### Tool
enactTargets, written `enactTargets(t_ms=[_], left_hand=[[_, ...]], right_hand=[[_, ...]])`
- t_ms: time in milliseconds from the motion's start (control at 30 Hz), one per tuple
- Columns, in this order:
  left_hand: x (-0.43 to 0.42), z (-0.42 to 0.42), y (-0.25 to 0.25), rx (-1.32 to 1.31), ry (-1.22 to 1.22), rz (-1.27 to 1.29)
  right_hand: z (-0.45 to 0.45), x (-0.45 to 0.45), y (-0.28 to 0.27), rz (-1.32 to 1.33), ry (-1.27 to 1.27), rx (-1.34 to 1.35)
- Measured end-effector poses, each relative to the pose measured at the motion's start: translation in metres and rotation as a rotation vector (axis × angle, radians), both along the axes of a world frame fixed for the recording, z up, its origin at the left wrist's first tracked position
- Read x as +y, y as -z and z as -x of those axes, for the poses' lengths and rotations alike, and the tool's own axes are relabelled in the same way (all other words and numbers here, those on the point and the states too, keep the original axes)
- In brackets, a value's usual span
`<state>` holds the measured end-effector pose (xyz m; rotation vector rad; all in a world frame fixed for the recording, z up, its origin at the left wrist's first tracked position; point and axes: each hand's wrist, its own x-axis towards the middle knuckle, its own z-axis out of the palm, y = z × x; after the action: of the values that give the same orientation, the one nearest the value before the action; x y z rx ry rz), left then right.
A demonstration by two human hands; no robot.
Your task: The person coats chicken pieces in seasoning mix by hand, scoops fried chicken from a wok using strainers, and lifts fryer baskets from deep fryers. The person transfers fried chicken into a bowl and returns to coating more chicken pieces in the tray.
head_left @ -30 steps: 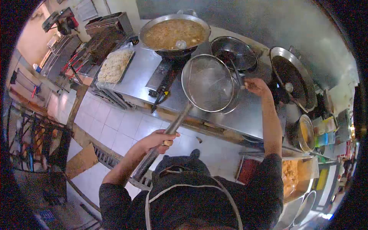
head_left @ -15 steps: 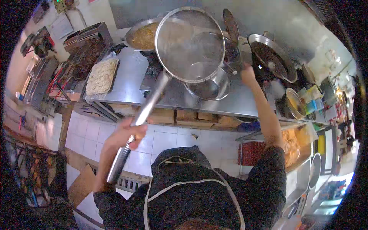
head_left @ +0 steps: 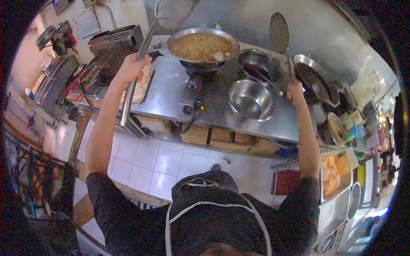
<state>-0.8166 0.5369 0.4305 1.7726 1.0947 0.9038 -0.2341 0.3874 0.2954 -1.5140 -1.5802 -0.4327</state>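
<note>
My left hand [head_left: 131, 69] is closed round the long metal handle of a strainer. Its round mesh [head_left: 177, 12] is raised at the top edge, partly out of view, left of the large wok [head_left: 203, 46] of bubbling oil and pale food. On the other side, my right hand [head_left: 294, 90] grips the handle of a skimmer, whose dark, flat round head [head_left: 279, 32] stands up by the back wall. Between my hands are a dark wok [head_left: 256, 65] with a thin handle leaning from it and a shiny steel bowl [head_left: 251, 100] on the counter.
The steel counter [head_left: 164, 91] runs across in front of me. Pale food lies on a tray [head_left: 141, 87] at the left, partly behind my left arm. Another wok [head_left: 315, 79] stands at the right, near a round container [head_left: 335, 128]. Tiled floor [head_left: 164, 166] lies below.
The strainer has swung up and left, away from above the bowl and wok. My left hand has risen with it. The view has turned left; my right hand still holds the skimmer.
</note>
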Motion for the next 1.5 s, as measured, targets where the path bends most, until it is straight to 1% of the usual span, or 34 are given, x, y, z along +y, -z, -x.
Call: enactTargets(t_ms=[33,67,133,167,200,233,267,333,367,467,500,567,600,633,667,733,767,800,833,867,900,967,1000,1033,1100,1133,1200,1233,1300,1333,1367,1433,1467,1500], left_hand=[[0.015,-0.002,0.003,0.053,-0.073,0.006],[0.031,-0.003,0.007,0.108,-0.15,0.016],[0.063,-0.006,0.016,0.113,-0.101,-0.017],[0.077,-0.01,0.019,0.181,-0.107,-0.086],[0.091,-0.014,0.024,0.254,-0.12,-0.148],[0.122,-0.02,0.045,0.379,-0.236,-0.205],[0.123,-0.029,0.043,0.373,-0.223,-0.152],[0.14,-0.049,0.051,0.502,-0.263,-0.227],[0.149,-0.057,0.054,0.531,-0.256,-0.297],[0.169,-0.084,0.05,0.491,-0.152,-0.302],[0.175,-0.093,0.049,0.489,-0.137,-0.305],[0.186,-0.107,0.046,0.524,-0.024,-0.25],[0.189,-0.111,0.043,0.53,-0.009,-0.253],[0.189,-0.115,0.037,0.502,0.062,-0.052],[0.19,-0.12,0.031,0.473,0.128,0.15],[0.179,-0.128,0.012,0.458,0.133,0.23],[0.178,-0.131,0.004,0.435,0.125,0.31],[0.186,-0.132,0.005,0.443,0.131,0.299],[0.193,-0.134,0.01,0.394,0.164,0.408],[0.201,-0.133,0.014,0.34,0.197,0.514],[0.195,-0.131,0.008,0.343,0.205,0.509],[0.181,-0.124,-0.015,0.031,0.309,0.512],[0.226,-0.11,0.013,0.043,0.385,0.578],[0.234,-0.098,0.011,0.057,0.404,0.577],[0.237,-0.084,0.008,-0.448,0.599,0.705],[0.234,-0.082,0.002,-0.439,0.613,0.713],[0.226,-0.074,-0.007,-0.567,0.405,0.485],[0.225,-0.071,-0.007,-0.567,0.415,0.491],[0.225,-0.065,-0.009,-0.496,0.463,0.342],[0.217,-0.067,-0.012,-0.319,0.298,0.164],[0.222,-0.067,-0.013,-0.316,0.305,0.157],[0.226,-0.066,-0.01,0.513,0.018,-0.935],[0.224,-0.079,-0.006,0.191,-0.008,-1.082],[0.227,-0.09,0.0,0.191,-0.002,-1.079]], right_hand=[[0.007,0.005,-0.007,-0.13,-0.018,-0.275],[0.014,0.003,-0.01,0.102,-0.017,0.229],[0.066,-0.007,-0.052,0.397,-0.006,0.811],[0.084,-0.005,-0.069,0.457,-0.001,0.893],[0.095,0.0,-0.083,0.492,-0.008,0.859],[0.099,0.013,-0.088,0.522,-0.015,0.824],[0.093,0.032,-0.082,0.533,-0.048,0.82],[0.078,0.06,-0.071,0.518,-0.116,0.579],[0.075,0.072,-0.07,0.515,-0.114,0.586],[0.092,0.101,-0.086,0.56,0.03,0.368],[0.098,0.11,-0.095,0.591,-0.009,0.315],[0.079,0.141,-0.095,0.622,-0.039,0.271],[0.06,0.168,-0.078,0.514,-0.089,-0.032],[0.062,0.175,-0.08,0.402,-0.136,-0.331],[0.058,0.175,-0.085,0.405,-0.124,-0.32],[0.106,0.161,-0.142,1.115,-0.152,0.427],[0.108,0.171,-0.141,1.108,-0.15,0.437],[0.107,0.182,-0.139,1.2,-0.135,0.516],[0.111,0.187,-0.141,1.297,-0.115,0.597],[0.123,0.183,-0.136,1.197,-0.115,0.695],[0.126,0.185,-0.13,1.19,-0.108,0.7],[0.128,0.195,-0.108,1.13,-0.158,0.869],[0.127,0.196,-0.102,1.131,-0.194,0.978],[0.127,0.192,-0.103,1.118,-0.183,0.996],[0.126,0.185,-0.11,1.036,-0.286,1.287],[0.12,0.187,-0.104,1.022,-0.332,1.34],[0.122,0.185,-0.102,0.997,-0.293,1.363],[0.126,0.182,-0.103,0.976,-0.268,1.375],[0.131,0.183,-0.091,0.931,-0.251,1.261],[0.135,0.181,-0.096,0.988,-0.292,1.272],[0.139,0.179,-0.101,1.048,-0.332,1.282],[0.145,0.182,-0.106,1.029,-0.259,1.258],[0.15,0.185,-0.104,1.025,-0.292,1.308],[0.154,0.186,-0.101,1.017,-0.324,1.356]])
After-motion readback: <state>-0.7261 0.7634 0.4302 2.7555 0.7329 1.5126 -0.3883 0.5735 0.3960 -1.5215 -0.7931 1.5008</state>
